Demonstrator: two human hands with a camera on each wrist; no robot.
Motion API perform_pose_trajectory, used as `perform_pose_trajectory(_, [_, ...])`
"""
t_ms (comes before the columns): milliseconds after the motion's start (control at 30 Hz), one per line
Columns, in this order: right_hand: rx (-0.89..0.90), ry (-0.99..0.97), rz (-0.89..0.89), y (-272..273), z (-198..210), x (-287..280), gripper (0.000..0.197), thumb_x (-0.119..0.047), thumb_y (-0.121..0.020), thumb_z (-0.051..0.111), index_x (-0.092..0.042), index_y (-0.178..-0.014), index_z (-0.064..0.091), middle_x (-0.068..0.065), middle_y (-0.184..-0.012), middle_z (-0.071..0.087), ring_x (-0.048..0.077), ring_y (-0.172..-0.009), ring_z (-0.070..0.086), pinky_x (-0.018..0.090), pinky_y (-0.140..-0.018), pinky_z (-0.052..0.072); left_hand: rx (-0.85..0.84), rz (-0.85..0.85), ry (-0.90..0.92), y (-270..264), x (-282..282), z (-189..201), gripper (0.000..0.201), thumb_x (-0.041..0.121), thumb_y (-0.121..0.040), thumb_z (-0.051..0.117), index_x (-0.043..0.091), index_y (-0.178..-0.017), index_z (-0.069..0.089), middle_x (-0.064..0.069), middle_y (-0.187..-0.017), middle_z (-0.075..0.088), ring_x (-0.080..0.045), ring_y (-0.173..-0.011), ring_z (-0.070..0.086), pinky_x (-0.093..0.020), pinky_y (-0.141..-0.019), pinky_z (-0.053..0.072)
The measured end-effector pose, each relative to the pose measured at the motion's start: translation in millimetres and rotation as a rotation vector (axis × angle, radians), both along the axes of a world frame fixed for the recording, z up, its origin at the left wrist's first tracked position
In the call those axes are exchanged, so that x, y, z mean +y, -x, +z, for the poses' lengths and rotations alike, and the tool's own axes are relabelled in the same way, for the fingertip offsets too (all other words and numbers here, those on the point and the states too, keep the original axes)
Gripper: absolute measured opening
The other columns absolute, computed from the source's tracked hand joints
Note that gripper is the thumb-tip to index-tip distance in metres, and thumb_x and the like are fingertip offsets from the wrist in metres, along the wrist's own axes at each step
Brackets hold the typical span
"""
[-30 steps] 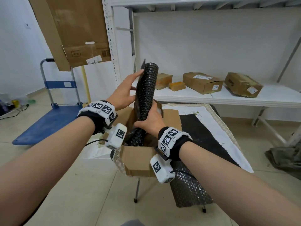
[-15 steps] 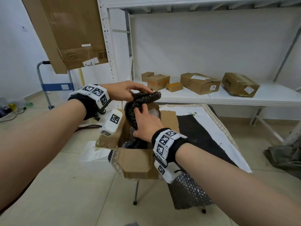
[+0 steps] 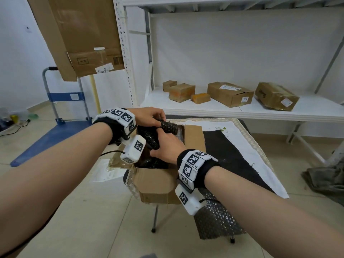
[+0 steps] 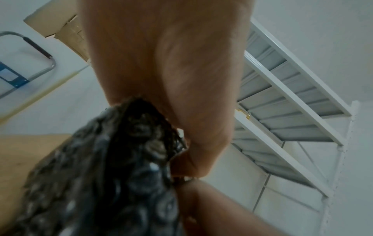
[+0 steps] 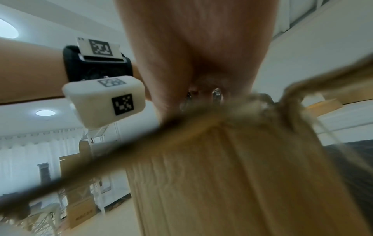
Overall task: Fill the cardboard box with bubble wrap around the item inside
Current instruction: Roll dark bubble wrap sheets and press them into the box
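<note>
Now pressing the dark bubble wrap (image 3: 168, 126) down into the open cardboard box (image 3: 158, 185) — left hand (image 3: 149, 116) and right hand (image 3: 167, 144) both curled round it. Risk: springing back out, item inside hidden.

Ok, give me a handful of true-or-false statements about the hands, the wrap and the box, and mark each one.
1. Both hands hold the dark bubble wrap over the open cardboard box. True.
2. The left hand rests flat on the shelf. False: its grip is on the wrap's top end.
3. The box flaps are taped shut. False: they stand open.
4. Several small parcels sit on the shelf behind. True.
5. The right hand hangs empty beside the box. False: it grips the wrap's middle.
</note>
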State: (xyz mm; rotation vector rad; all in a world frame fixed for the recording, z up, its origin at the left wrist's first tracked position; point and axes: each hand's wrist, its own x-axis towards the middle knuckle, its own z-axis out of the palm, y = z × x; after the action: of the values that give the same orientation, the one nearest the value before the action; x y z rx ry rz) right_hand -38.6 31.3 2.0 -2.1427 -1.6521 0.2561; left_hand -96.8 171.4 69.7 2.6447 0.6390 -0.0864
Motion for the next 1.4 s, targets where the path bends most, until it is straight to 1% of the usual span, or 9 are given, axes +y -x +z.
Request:
perform_pose_trajectory(167, [-0.025, -0.037, 0.061, 0, -9, 0, 0.053, -0.037, -0.080, 0.069, -0.013, -0.121, 0.045, 0.007, -0.115, 0.059, 0.031, -0.107, 0.057, 0.042, -0.080, 0.050, -0.040, -0.013, 0.195, 6, 0, -1, 0.023, 0.016, -0.070, 0.059, 0.023, -0.091, 0.064, -0.006, -0.106, 0.064, -0.023, -0.097, 0.057, -0.038, -0.088, 0.047])
perform_pose_trajectory(400, [0.068, -0.021, 0.033, -6, -18, 4, 0.051, -0.038, -0.084, 0.066, -0.014, -0.124, 0.043, 0.011, -0.118, 0.058, 0.034, -0.111, 0.055, 0.046, -0.091, 0.049, -0.050, -0.038, 0.049, -9, 11, -15, 0.025, 0.000, -0.091, 0.050, 0.022, -0.097, 0.059, -0.006, -0.138, 0.055, -0.022, -0.130, 0.048, -0.041, -0.113, 0.034])
perform_pose_trajectory(533, [0.246, -0.004, -0.013, -7, -26, 3, 0.060, -0.048, -0.087, 0.064, -0.011, -0.127, 0.040, 0.012, -0.124, 0.058, 0.032, -0.113, 0.058, 0.045, -0.092, 0.050, -0.262, 0.053, -0.022, -19, 22, -22, 0.030, -0.003, -0.086, 0.054, 0.023, -0.096, 0.067, -0.006, -0.115, 0.067, -0.022, -0.108, 0.059, -0.035, -0.098, 0.046])
perform_pose_trajectory(667, [0.296, 0.036, -0.023, -8, -26, 4, 0.051, -0.035, -0.090, 0.064, -0.007, -0.123, 0.037, 0.016, -0.120, 0.059, 0.034, -0.109, 0.060, 0.045, -0.090, 0.050, -0.448, 0.185, -0.018, -33, 21, -37, 0.032, -0.006, -0.082, 0.056, 0.018, -0.094, 0.074, -0.009, -0.101, 0.071, -0.019, -0.090, 0.061, -0.020, -0.079, 0.045])
perform_pose_trajectory(800, [0.397, 0.031, -0.011, -13, -21, 2, 0.058, -0.032, -0.090, 0.067, -0.005, -0.129, 0.034, 0.015, -0.121, 0.060, 0.031, -0.111, 0.060, 0.042, -0.091, 0.050, -0.485, 0.287, 0.104, -39, 19, -36, 0.029, -0.004, -0.086, 0.055, 0.011, -0.104, 0.073, -0.005, -0.104, 0.065, -0.016, -0.097, 0.057, -0.025, -0.090, 0.046])
perform_pose_trajectory(967, [0.473, 0.003, -0.008, -14, -20, -2, 0.071, -0.043, -0.086, 0.072, -0.006, -0.132, 0.032, 0.009, -0.124, 0.058, 0.026, -0.112, 0.058, 0.034, -0.081, 0.044, -0.550, 0.272, 0.189, -40, 16, -30, 0.027, -0.002, -0.090, 0.055, 0.007, -0.110, 0.070, -0.002, -0.106, 0.063, -0.014, -0.099, 0.056, -0.016, -0.085, 0.045])
perform_pose_trajectory(1100, [0.512, -0.014, 0.005, -15, -22, -3, 0.074, -0.043, -0.085, 0.072, -0.007, -0.134, 0.028, 0.009, -0.125, 0.057, 0.025, -0.112, 0.058, 0.032, -0.078, 0.042, -0.666, 0.299, 0.367, -38, 18, -34, 0.028, 0.000, -0.091, 0.053, 0.012, -0.110, 0.069, -0.002, -0.110, 0.066, -0.019, -0.108, 0.059, -0.031, -0.103, 0.045])
perform_pose_trajectory(1267, [0.496, 0.062, 0.044, -16, -23, 0, 0.080, -0.045, -0.087, 0.070, -0.005, -0.140, 0.027, 0.009, -0.133, 0.055, 0.025, -0.119, 0.056, 0.036, -0.091, 0.047, -0.485, 0.283, 0.201, -36, 24, -46, 0.027, -0.001, -0.092, 0.051, 0.007, -0.115, 0.064, -0.006, -0.114, 0.060, -0.018, -0.107, 0.054, -0.029, -0.101, 0.041])
perform_pose_trajectory(1400, [0.496, 0.061, 0.050, -15, -24, 1, 0.070, -0.045, -0.085, 0.071, -0.008, -0.133, 0.038, 0.003, -0.108, 0.054, 0.019, -0.098, 0.054, 0.030, -0.072, 0.042, -0.348, 0.255, -0.084, -25, 36, -48, 0.023, 0.005, -0.092, 0.054, 0.011, -0.113, 0.061, -0.003, -0.110, 0.058, -0.020, -0.106, 0.053, -0.026, -0.093, 0.037])
